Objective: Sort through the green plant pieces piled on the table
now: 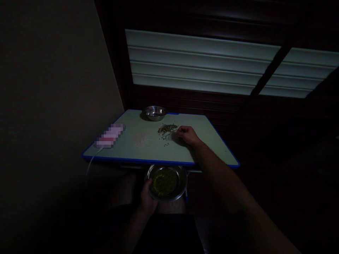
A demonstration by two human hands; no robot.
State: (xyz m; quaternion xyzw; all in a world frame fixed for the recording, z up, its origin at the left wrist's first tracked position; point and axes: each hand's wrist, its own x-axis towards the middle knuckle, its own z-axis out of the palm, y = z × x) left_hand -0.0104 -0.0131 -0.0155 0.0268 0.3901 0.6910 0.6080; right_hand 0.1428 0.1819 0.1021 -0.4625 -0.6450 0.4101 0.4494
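Below the table's near edge, my left hand [148,197] grips the left rim of a shiny metal bowl [182,190], which holds a mass of small greenish grains [164,181] like mung beans. Over the table, my right hand [187,134] has its fingers pinched on a pale, see-through piece [171,136]; its exact kind is too dim to make out. That piece touches or nearly touches the near side of a loose pile of small dark beans [167,129] spread on the tabletop. A few beans lie apart, nearer to me.
The pale green table [124,125] has a blue edge. A second metal bowl [154,113] stands at its back left. A blurred-out pinkish device [109,135] lies at the left with a white cable [91,160]. A wall [60,70] rises at left, dark slatted panels [201,60] behind.
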